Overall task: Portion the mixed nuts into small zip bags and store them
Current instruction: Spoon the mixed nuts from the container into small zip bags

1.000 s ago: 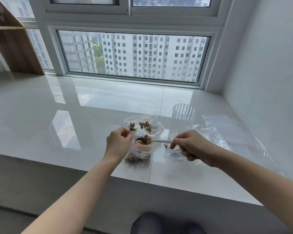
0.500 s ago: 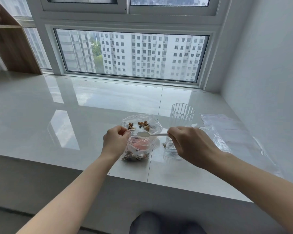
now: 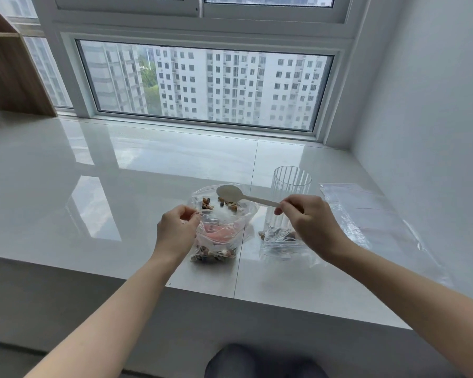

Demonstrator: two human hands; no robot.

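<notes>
A small bag [image 3: 216, 238] of nuts is pinched at its rim by the left hand [image 3: 175, 233]. An empty white spoon [image 3: 243, 196] is gripped by the right hand [image 3: 309, 222] above the big bag [image 3: 224, 200].

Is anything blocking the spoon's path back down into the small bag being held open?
Nothing visible does. The spoon, held by the right hand, hangs above the bag mouth, which the left hand pinches open.

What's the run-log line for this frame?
step: scooping | left hand: pinches small zip bag rim | right hand: holds spoon, empty, over big nut bag
</notes>
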